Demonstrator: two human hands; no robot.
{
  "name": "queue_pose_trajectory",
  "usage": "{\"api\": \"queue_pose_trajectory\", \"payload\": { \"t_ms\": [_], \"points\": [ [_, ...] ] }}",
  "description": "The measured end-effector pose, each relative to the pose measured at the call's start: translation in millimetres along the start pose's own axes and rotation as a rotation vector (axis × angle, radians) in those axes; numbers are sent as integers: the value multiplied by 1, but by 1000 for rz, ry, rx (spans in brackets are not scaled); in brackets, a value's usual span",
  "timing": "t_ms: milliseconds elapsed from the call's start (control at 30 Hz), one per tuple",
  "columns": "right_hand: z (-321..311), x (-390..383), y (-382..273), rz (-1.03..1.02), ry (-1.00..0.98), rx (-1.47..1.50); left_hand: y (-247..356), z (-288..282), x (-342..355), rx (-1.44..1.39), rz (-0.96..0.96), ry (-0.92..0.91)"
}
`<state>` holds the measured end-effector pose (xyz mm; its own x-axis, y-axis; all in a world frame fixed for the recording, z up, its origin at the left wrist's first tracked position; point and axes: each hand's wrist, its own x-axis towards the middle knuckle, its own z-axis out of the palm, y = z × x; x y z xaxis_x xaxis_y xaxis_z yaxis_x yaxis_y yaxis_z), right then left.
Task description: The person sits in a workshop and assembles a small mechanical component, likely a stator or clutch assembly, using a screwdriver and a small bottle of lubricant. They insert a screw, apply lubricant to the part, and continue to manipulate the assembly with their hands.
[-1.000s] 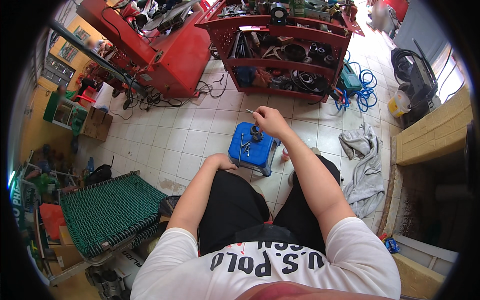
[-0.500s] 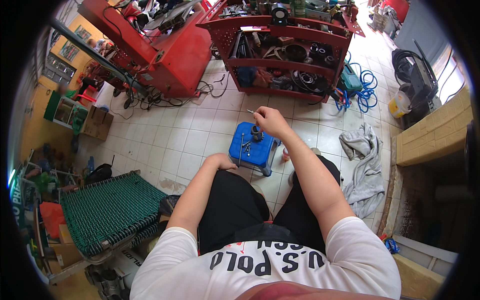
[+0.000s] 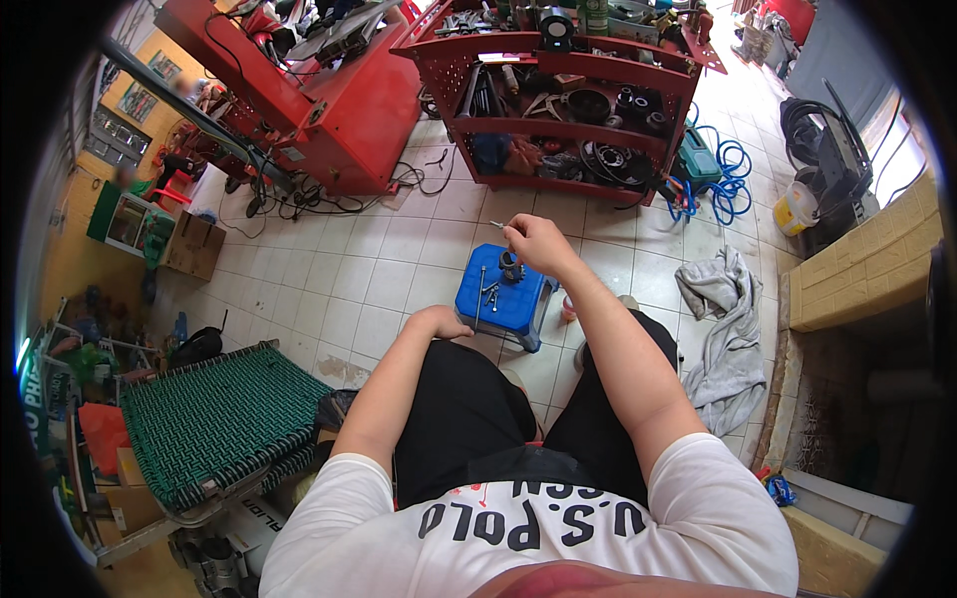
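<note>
A small silvery metal piece (image 3: 497,224) is pinched in my right hand (image 3: 533,242), held over the blue plastic stool (image 3: 520,311). Directly below that hand, a dark toothed metal part (image 3: 510,266) stands on the stool. A long thin metal rod (image 3: 480,297) and several bolts (image 3: 491,293) lie beside it. My left hand (image 3: 446,323) rests over my left knee near the stool's near-left corner, empty, fingers loosely extended downward. A small pink object (image 3: 569,307) sits low at the stool's right, partly hidden by my forearm.
Red machine (image 3: 354,120) and loaded red cart (image 3: 558,130) stand ahead, with cables and blue hose (image 3: 733,194) on the floor. A grey cloth (image 3: 718,329) lies right, beside a beige ledge (image 3: 847,254). A green woven folding seat (image 3: 219,419) is left; a yellow bucket (image 3: 796,207) stands back right.
</note>
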<state>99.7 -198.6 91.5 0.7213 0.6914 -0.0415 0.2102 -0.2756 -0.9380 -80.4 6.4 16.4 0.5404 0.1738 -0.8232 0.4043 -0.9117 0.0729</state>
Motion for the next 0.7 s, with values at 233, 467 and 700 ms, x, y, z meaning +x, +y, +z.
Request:
{"api": "queue_pose_trajectory", "payload": {
  "t_ms": [233, 467, 700],
  "points": [
    [2, 1, -2, -18, 2, -12, -4, -1, 2, -12, -47, -36],
    [0, -1, 0, -4, -2, -2, 6, -5, -11, -15, -41, -12],
    [4, 4, 5, -39, 11, -50, 1, -3, -3, -27, -81, -42]
  ]
}}
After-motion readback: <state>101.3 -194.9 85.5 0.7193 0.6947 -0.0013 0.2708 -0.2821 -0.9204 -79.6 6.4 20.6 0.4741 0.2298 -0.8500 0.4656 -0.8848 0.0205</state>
